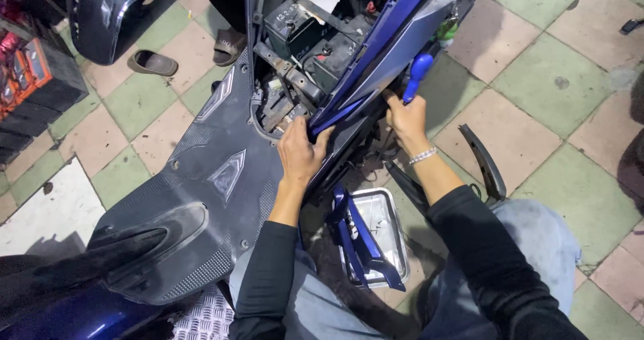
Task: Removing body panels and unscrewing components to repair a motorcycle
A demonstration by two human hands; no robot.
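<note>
Scooter (201, 199) w/ bodywork partly stripped, seen from above, me crouching beside it in jeans & black sleeves. My left hand (300, 153) is closing around the lower end of the blue side panel (382, 51), fingers wrapping its edge, thumb lying on the outer face; the panel is running diagonally up & to the right, tilting away from the frame, its lower tip sitting at my palm. My right hand (406, 120), w/ a beaded bracelet (423, 155) on the wrist, is gripping a blue-handled screwdriver (417, 75) in a closed fist; the handle is sticking up above my knuckles, just beside the panel's outer face; the tip is hidden, so I cannot tell what it is touching. Behind the panel the open compartment is showing a black battery (290, 28) & wiring. Below my hands a metal tray (389, 226) is lying on the tiled floor (537, 72), w/ another blue trim piece (355, 239) resting across it, near my knees. A curved black part (484, 162) is lying right of my right forearm. Sandals (153, 63) are sitting on the tiles at upper left, near a dark body cover (114, 11).
</note>
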